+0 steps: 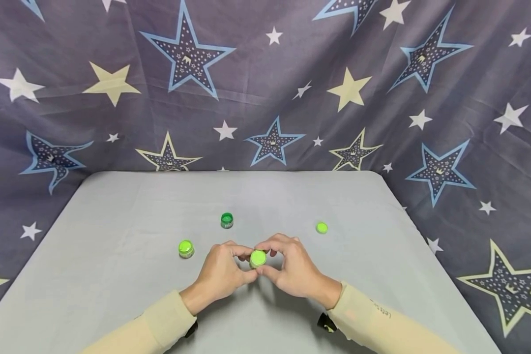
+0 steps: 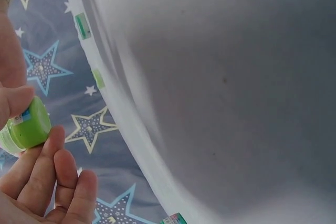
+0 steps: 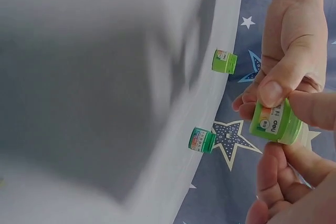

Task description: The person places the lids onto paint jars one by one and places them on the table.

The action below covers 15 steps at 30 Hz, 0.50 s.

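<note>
Both hands meet over the near middle of a grey table [image 1: 115,206], pinching one small light-green jar [image 1: 258,258] between them. The left hand [image 1: 223,273] clamps thumb and fingertips on its left side; the right hand [image 1: 292,268] curls its fingers over the lid and right side. A second light-green jar [image 1: 186,248] stands to the left, a dark-green jar [image 1: 226,220] behind, and a loose light-green lid [image 1: 321,227] lies to the right, all apart against a star-patterned cloth [image 1: 265,83].

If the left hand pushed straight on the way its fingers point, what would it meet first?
The left hand points right, at the light green jar it pinches; just behind that, likely the right hand.
</note>
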Tool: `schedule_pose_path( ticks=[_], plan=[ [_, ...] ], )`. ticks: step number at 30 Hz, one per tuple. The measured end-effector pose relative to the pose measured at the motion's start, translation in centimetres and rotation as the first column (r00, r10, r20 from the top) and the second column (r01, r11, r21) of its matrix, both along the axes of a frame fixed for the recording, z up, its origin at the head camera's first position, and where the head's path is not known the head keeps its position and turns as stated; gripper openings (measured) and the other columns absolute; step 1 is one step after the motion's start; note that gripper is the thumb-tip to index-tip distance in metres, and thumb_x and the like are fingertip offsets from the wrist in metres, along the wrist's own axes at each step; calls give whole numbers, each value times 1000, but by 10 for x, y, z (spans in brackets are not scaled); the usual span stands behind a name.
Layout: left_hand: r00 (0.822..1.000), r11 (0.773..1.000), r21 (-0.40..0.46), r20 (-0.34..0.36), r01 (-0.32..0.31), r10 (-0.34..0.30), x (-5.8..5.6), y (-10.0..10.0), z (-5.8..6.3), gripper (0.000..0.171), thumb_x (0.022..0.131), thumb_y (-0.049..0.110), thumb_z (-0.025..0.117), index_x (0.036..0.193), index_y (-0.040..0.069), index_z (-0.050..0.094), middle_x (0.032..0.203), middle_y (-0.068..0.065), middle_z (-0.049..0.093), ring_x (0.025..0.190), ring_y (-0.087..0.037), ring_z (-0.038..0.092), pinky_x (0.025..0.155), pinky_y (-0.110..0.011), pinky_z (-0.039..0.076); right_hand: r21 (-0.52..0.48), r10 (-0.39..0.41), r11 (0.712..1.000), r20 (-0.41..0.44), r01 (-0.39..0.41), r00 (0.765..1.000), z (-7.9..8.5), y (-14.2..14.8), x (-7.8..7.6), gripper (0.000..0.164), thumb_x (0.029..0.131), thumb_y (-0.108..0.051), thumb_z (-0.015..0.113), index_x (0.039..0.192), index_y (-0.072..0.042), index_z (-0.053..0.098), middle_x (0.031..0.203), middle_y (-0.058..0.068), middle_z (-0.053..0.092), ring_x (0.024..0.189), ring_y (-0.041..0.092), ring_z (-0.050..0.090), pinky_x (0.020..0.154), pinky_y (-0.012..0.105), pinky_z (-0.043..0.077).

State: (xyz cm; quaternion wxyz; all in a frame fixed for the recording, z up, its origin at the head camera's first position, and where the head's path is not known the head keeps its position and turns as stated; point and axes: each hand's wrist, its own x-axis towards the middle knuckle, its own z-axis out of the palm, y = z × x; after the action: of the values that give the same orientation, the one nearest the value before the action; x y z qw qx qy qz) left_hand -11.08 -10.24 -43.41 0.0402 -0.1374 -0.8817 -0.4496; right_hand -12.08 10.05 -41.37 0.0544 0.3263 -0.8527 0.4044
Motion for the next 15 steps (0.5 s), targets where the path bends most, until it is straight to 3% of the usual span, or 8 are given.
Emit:
schedule_pose_path(
  ticks=[8, 15],
  plan=[
    [1000, 1000, 2, 2, -16, 16, 0, 1, 0, 29, 68, 14, 95, 94, 22, 83, 82, 13, 67, 84, -19, 66, 65, -25, 49, -11, -74, 997, 18, 74, 997, -2, -2, 0, 31, 77, -17, 92, 103, -18, 75, 97, -13, 70, 86, 21, 63, 79, 33, 38],
    [1000, 1000, 3, -6, -11, 11, 0, 1, 0, 28, 68, 14, 95, 93, 22, 83, 81, 14, 67, 83, -19, 66, 64, -25, 49, -30, -93, 995, 48, 94, 995, 1, -1, -1, 30, 75, -24, 94, 97, -19, 74, 92, -12, 69, 85, 19, 63, 80, 39, 46]
  ],
)
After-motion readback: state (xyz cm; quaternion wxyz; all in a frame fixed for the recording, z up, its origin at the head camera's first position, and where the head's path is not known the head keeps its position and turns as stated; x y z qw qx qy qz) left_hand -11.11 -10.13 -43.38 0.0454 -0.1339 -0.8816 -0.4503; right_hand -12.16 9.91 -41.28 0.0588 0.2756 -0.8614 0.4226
